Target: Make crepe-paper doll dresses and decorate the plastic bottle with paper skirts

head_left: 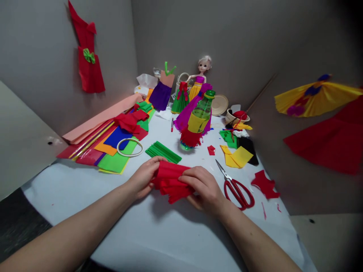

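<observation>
Between my two hands, just above the white-covered table (136, 241), is a piece of red crepe paper (171, 175) with a ruffled lower edge. My left hand (146, 177) pinches its left end, thumb on top. Around the right end my right hand (202, 187) is closed, with the fingers lying over the paper and the thumb hidden beneath. Scissors with red handles (238, 192) lie beside my right hand, their blades a little apart. Beyond my hands rests a pleated green paper strip (163, 152). Behind it stands a green bottle (202, 109) wrapped in yellow paper and red fringe.
Coloured sheets (116, 153) and a white ring (129, 147) lie on the left. A doll (202, 71) and small paper dresses (162, 92) stand at the back. Yellow paper (239, 156) and red scraps (266, 184) lie right. Walls with paper dresses (92, 71) enclose the table.
</observation>
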`<control>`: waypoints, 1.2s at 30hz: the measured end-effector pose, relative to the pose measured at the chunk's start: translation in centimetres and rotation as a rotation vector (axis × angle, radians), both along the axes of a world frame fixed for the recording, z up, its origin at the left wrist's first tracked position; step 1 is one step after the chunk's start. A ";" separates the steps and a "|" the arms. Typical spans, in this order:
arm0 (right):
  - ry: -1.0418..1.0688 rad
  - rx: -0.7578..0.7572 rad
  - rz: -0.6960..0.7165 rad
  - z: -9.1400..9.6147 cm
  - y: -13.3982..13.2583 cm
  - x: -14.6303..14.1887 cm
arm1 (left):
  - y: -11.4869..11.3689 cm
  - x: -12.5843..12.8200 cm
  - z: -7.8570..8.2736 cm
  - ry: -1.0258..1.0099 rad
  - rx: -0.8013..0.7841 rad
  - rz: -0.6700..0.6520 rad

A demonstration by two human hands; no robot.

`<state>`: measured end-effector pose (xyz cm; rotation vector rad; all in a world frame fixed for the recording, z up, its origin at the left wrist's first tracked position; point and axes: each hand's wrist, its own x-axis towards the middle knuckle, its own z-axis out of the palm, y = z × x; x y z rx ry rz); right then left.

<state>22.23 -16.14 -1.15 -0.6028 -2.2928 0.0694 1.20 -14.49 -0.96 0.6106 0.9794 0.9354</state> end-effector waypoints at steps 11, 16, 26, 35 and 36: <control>-0.207 -0.042 -0.108 -0.6 0.0 0.0 | 0.0 -0.9 0.2 -0.235 -0.164 -0.333; -0.342 -0.168 -0.219 -0.8 0.1 -0.4 | -0.2 -1.0 0.4 -0.144 -0.090 -0.360; 0.229 -0.541 -0.204 -0.8 0.9 -0.1 | 0.0 -1.8 0.3 0.182 0.124 -0.505; 0.026 -0.540 -0.494 -1.4 4.2 -2.3 | 0.3 -2.4 0.6 0.275 0.202 -0.846; -0.051 -0.514 -0.515 -1.3 4.5 -3.0 | 0.4 -2.5 0.5 0.276 0.213 -0.859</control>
